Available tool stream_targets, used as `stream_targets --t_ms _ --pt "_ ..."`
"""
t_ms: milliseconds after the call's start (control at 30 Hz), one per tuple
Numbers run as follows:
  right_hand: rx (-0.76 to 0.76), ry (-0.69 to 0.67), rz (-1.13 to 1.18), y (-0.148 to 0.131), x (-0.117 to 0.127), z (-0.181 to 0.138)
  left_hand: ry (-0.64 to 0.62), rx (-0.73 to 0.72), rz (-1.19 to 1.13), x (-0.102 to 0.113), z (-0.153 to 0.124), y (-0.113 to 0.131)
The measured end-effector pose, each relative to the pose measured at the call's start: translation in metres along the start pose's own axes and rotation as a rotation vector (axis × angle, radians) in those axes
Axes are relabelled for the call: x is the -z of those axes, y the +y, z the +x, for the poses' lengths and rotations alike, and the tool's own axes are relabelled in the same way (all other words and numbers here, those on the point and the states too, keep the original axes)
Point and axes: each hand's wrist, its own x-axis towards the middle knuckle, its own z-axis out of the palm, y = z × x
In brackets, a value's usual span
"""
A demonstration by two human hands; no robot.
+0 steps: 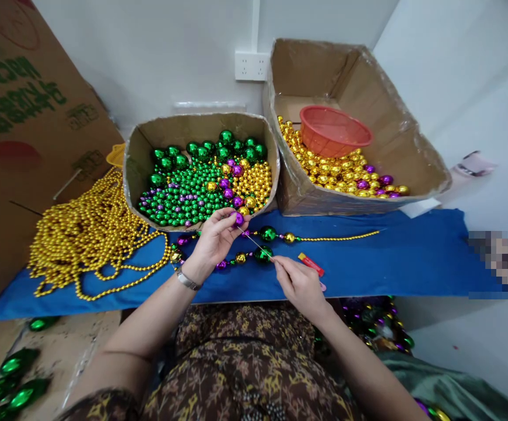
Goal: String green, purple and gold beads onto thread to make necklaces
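Note:
My left hand (216, 238) is closed, pinching a shiny purple bead (237, 220) between thumb and fingers, just over the front rim of the bead box. A long thin needle (257, 244) runs from that bead down to my right hand (300, 287), whose fingertips grip its lower end. Whether its tip passes through the bead's hole cannot be made out. Beneath my hands lies a strand of green, gold and purple beads (263, 254) on the blue cloth (359, 266), with a thin gold bead chain (346, 237) stretching right from it.
A cardboard box (131, 153) holds green, gold and purple beads. The larger box (425, 158) behind right contains gold beads and a red basket (335, 133). Gold bead chains (82, 234) are heaped left. A small red-and-yellow object (312, 265) lies beside my right hand.

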Motion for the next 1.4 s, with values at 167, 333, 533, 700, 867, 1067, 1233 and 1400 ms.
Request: stream_targets --t_ms 167,333,533,700,867,1067,1233,1400 --pt "0.001 0.007 0.0 -0.001 0.001 -0.002 -0.004 -0.049 0.038 0.001 -0.001 -0.001" --pt "0.009 0.014 -0.037 -0.002 -0.002 -0.001 -0.014 -0.122 0.126 -0.001 -0.005 -0.01" --pt "-0.038 -0.005 -0.052 -0.008 -0.006 0.003 -0.017 -0.307 0.292 -0.001 -0.009 -0.032" --pt "-0.059 -0.025 0.027 -0.006 -0.005 0.003 -0.002 -0.29 0.252 -0.002 -0.009 -0.034" --pt "0.016 0.025 -0.013 -0.001 -0.009 0.002 -0.001 -0.261 0.235 -0.001 -0.01 -0.031" --pt "0.008 0.011 -0.042 -0.003 -0.012 0.006 0.041 -0.31 0.244 0.0 -0.008 -0.03" --pt "0.03 0.016 -0.023 -0.002 -0.012 0.008 0.048 -0.231 0.195 -0.001 -0.01 -0.026" --pt "-0.02 0.001 0.022 -0.003 -0.011 0.008 0.018 -0.169 0.167 -0.001 -0.011 -0.022"
